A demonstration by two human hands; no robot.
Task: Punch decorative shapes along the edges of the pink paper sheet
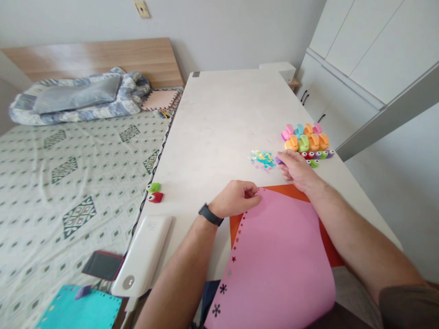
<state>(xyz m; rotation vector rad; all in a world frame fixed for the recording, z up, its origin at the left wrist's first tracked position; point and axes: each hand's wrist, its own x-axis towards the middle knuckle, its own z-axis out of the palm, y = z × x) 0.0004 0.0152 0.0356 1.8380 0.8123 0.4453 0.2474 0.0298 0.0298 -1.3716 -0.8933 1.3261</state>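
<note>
A pink foam sheet (pixel 274 256) with punched star and snowflake holes along its left edge lies over an orange sheet (pixel 291 191) at the near table edge. My left hand (pixel 236 197), a black band on its wrist, pinches the pink sheet's top corner with curled fingers. My right hand (pixel 297 170) rests closed on the table beyond the sheets, gripping a small purple punch (pixel 278 160). Just left of it lies a pile of coloured punched shapes (pixel 262 159).
A cluster of several coloured craft punches (pixel 306 141) stands at the right table edge. Green (pixel 153 187) and red (pixel 156 197) punches sit at the left edge, near a white device (pixel 142 256). The bed holds a phone (pixel 103 265), a teal sheet (pixel 80 313) and a folded blanket (pixel 78 96).
</note>
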